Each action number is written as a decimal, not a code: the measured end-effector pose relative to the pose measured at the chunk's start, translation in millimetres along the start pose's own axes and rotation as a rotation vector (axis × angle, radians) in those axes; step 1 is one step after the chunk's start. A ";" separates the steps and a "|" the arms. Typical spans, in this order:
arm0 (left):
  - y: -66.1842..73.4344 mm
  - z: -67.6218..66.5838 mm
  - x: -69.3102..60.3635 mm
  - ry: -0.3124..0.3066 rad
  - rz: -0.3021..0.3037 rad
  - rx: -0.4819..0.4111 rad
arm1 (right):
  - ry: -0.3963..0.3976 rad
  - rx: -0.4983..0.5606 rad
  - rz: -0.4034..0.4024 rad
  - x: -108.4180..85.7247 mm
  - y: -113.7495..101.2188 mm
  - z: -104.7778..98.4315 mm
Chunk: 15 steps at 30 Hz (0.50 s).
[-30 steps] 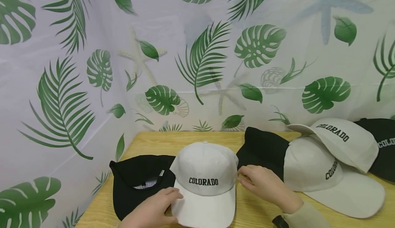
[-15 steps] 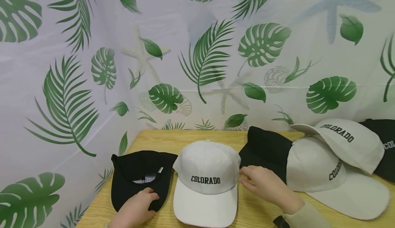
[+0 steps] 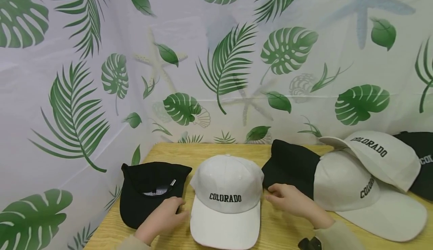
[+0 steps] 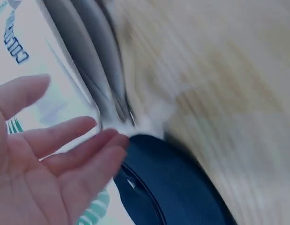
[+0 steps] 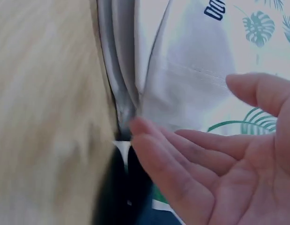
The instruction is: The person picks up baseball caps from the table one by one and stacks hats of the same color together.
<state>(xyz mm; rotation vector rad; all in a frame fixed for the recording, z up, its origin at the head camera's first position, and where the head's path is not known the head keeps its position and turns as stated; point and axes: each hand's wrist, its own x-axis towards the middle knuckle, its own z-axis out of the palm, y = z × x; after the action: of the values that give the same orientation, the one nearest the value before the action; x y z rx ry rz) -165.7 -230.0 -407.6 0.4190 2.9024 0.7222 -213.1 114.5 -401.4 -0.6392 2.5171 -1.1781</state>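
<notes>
Left hand (image 3: 164,218): released, fingers extended; placed between the left black cap (image 3: 137,205) and the white cap (image 3: 224,184); contact cannot be confirmed.
Right hand (image 3: 289,201): released, nothing grasped; held just beside the white cap.
White cap: set upright, mid-table; layered brims are seen from the wrists, so nesting is judged done.
Left black cap: laid interior-exposed, separate; judged outstanding.
Right-side heap (image 3: 338,186): off-white and black caps overlapped; judged unstacked.

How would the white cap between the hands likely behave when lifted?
The white cap would probably feel light, since it looks like cloth. Its smoothly curved brim suggests a stiff edge that should flex little. Layered edges below it in both wrist views hint at nesting, so layers might slip apart.
</notes>
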 end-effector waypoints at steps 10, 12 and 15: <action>5.7 14.4 25.4 -0.079 -0.063 -0.369 | -0.242 0.256 0.092 7.4 8.9 14.4; 7.0 17.6 27.3 -0.062 -0.072 -0.443 | -0.268 0.286 0.075 7.0 7.6 15.0; 12.6 21.9 28.4 -0.036 -0.089 -0.519 | -0.294 0.319 0.036 6.9 7.3 15.5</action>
<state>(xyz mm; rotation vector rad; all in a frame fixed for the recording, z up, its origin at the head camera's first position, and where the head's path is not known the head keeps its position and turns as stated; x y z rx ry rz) -185.8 -201.3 -422.3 0.2347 2.5396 1.3758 -214.3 105.1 -417.2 -0.6281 2.0358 -1.3268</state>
